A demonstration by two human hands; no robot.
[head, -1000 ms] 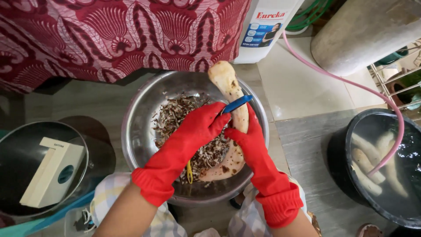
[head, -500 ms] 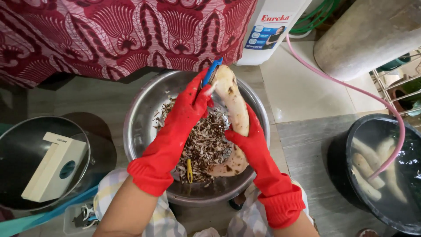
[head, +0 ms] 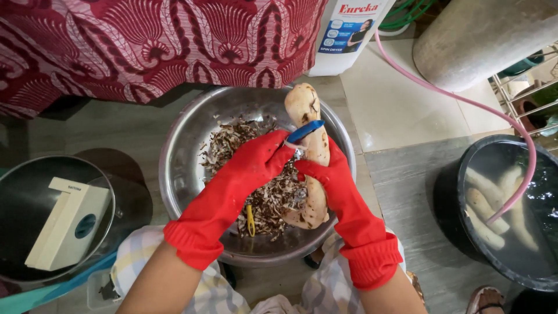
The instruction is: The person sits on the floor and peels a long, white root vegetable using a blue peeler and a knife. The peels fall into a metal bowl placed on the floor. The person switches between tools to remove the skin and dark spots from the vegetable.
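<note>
Pale root (head: 314, 157) held over metal bowl (head: 186, 145), long axis running from bowl's far rim to near rim. Right hand (head: 325, 180) closed around root's middle. Blue peeler (head: 304, 131) gripped in left hand (head: 256, 160), laid across root, just beyond right hand.

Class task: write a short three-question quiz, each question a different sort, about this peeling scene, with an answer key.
1. True or false: the left hand holds the blue peeler.
2. What fills the steel bowl beneath the cassava root?
3. The pink hose ends in: A) black tub, B) steel bowl, C) pot with the white box.

Key: 1 true; 2 brown peelings; 3 A.
</note>
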